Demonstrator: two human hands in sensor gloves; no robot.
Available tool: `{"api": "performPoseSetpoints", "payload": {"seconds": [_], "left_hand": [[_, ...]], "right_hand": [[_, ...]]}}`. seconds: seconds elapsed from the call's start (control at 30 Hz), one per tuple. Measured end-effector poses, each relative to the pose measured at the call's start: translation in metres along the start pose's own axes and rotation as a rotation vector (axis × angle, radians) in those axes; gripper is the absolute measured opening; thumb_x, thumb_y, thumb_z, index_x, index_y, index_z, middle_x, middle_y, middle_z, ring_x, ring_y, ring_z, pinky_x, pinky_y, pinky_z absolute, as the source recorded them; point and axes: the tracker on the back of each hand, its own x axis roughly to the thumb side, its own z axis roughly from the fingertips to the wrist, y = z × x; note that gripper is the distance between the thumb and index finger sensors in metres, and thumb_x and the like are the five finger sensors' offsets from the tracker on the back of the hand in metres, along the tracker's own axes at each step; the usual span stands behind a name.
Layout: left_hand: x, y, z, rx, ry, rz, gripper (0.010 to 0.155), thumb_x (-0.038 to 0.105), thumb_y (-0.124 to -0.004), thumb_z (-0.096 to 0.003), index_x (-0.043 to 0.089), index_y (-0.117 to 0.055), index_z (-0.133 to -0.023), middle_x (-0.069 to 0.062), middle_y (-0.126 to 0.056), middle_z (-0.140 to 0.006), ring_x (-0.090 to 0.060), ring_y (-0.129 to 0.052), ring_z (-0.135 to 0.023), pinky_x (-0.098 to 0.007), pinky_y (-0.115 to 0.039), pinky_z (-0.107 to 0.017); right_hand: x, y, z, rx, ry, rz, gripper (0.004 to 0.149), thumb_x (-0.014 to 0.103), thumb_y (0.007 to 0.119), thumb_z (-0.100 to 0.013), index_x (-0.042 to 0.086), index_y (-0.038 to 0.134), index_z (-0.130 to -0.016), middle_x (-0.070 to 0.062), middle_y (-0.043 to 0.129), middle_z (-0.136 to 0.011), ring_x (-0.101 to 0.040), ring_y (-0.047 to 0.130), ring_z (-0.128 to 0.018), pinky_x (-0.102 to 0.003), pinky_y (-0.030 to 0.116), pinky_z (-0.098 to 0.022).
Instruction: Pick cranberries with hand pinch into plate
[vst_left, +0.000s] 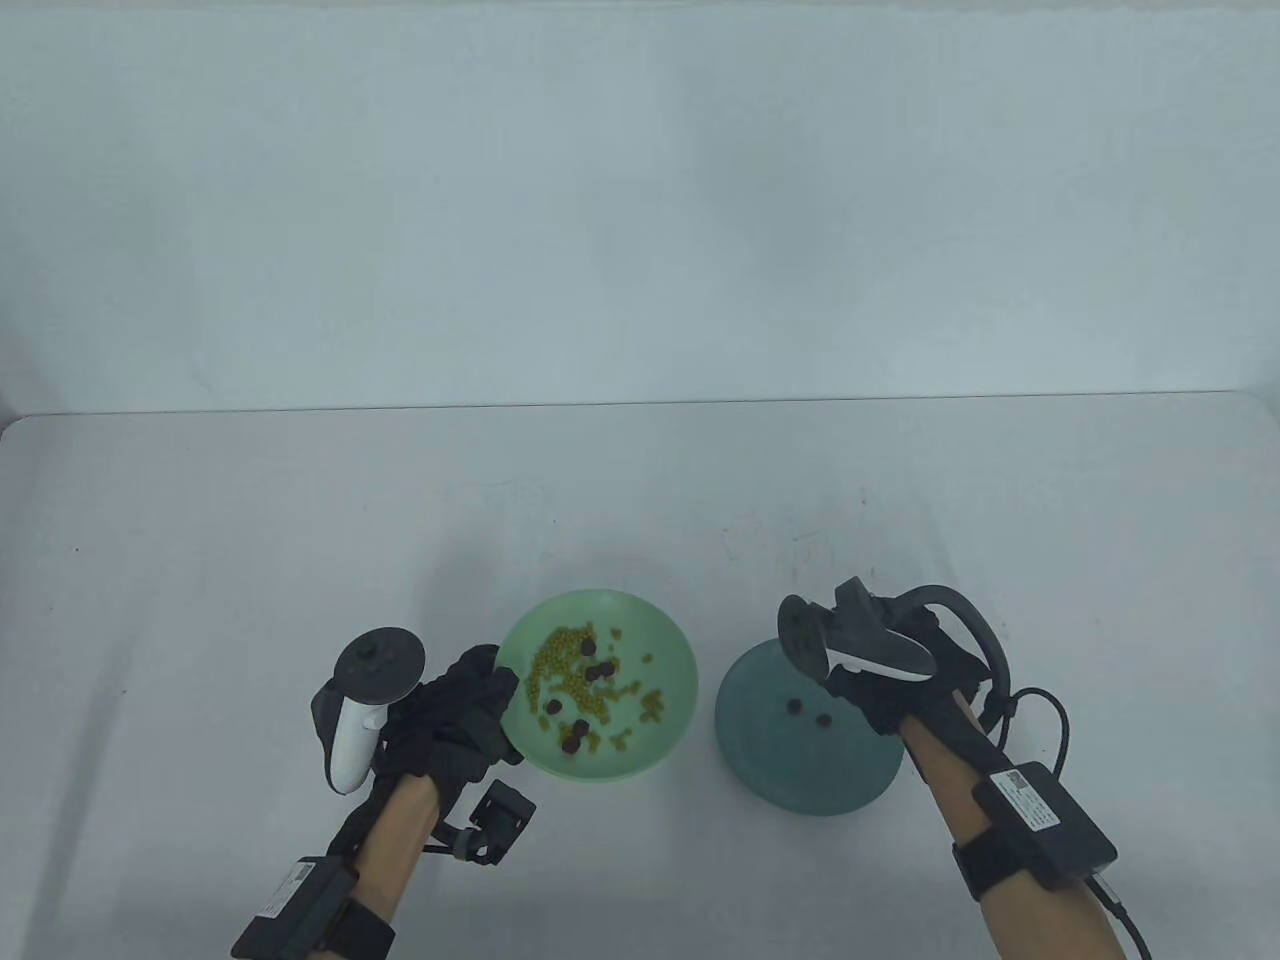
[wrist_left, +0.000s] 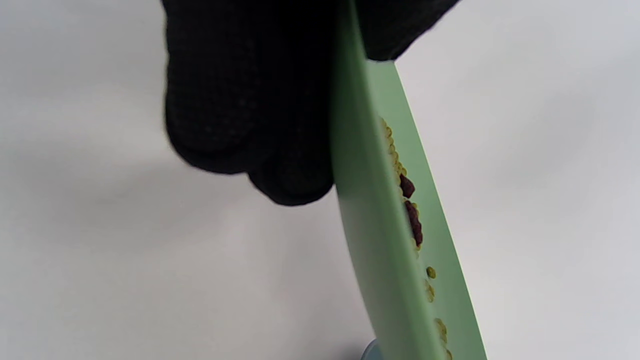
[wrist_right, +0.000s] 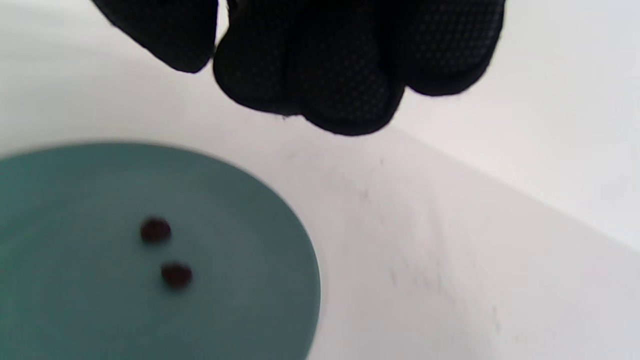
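Surface: pale grey tabletop (vst_left: 250, 560) against a plain light wall, with wide bare room beyond and beside both dishes.
Left hand: the black-gloved left hand (vst_left: 455, 715) grips the left rim of the round pale-green bowl (vst_left: 660, 740), fingers outside the wall and thumb over the rim in the left wrist view.
Right hand: the black-gloved right hand (vst_left: 880, 690) hovers over the right part of the round teal plate (vst_left: 770, 770), fingertips (wrist_right: 345, 95) bunched together; whether they pinch anything cannot be told.
Cranberries: several dark red cranberries (vst_left: 600, 672) lie among small yellow-green beads (vst_left: 560, 660) in the bowl; two more (wrist_right: 165, 252) lie on the plate, just left of the right hand.
Spacing: bowl and plate sit near each other, a narrow gap between.
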Motion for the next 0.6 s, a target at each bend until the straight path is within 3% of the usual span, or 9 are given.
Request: {"api": "performPoseSetpoints", "payload": {"seconds": [0.33,0.6], "left_hand": [[0.0,-0.001,0.0,-0.006,0.0,0.003,0.052,0.023,-0.066,-0.0602,-0.003,-0.055,-0.104,-0.018,-0.085,-0.082,-0.022,-0.109,-0.048,-0.028,-0.097,-0.036],[0.0,-0.001,0.0,-0.007,-0.001,0.01,0.052,0.023,-0.066,-0.0602,-0.003,-0.055,-0.104,-0.018,-0.085,-0.082,-0.022,-0.109,-0.048,-0.028,-0.097,-0.036]], "right_hand": [[0.058,-0.072,0.015,-0.17,-0.175,0.027,0.056,0.054,0.071,-0.055,0.018,0.08,-0.096,0.012,0.095,-0.062,-0.011,0.1,-0.05,-0.036,0.087,-0.042],[0.115,-0.088,0.015,-0.225,-0.328,0.019,0.053,0.053,0.074,-0.054,0.021,0.079,-0.096,0.013,0.094,-0.061,-0.01,0.1,-0.05,-0.035,0.087,-0.042]]}}
